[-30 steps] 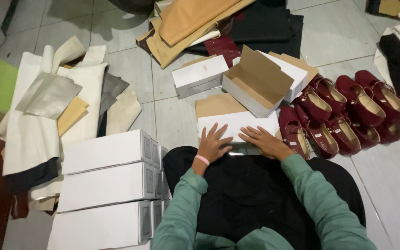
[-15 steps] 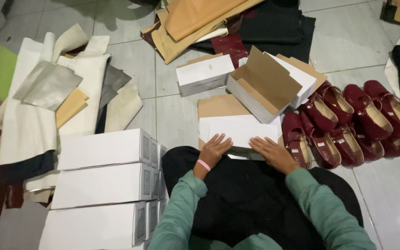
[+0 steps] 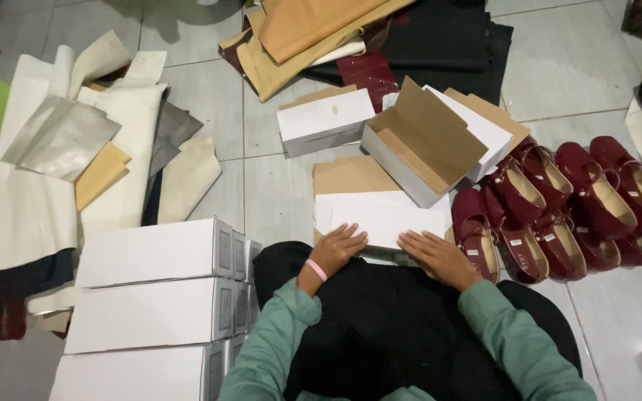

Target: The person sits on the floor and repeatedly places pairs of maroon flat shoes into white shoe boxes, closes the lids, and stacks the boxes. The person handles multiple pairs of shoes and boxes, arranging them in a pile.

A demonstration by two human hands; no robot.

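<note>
Both hands are lying flat and open on the flat cardboard sheet (image 3: 384,215), clamped on nothing. The left hand (image 3: 338,251) is pressing the near edge at 7 o'clock of the sheet; the right hand (image 3: 438,256) is pressing at 5 o'clock. Compared with one second ago, the hands are sitting slightly wider apart along that edge, which suggests that a fold is being flattened.

The sheet is lying on the tiled floor (image 3: 261,186), directly in front of the person's knees. It is white on the upper face and brown on the part showing at 11 o'clock.

An open box (image 3: 421,145), brown inside and grey outside, is standing at 1 o'clock of the sheet. A closed white box (image 3: 325,120) is lying at 11 o'clock. Glossy dark red shoes (image 3: 559,200) are lined up at 3 o'clock. Three stacked white boxes (image 3: 150,297) are resting at 8 o'clock. Soft leather pieces (image 3: 76,156) in cream, silver and tan are lying at 10 o'clock.
</note>
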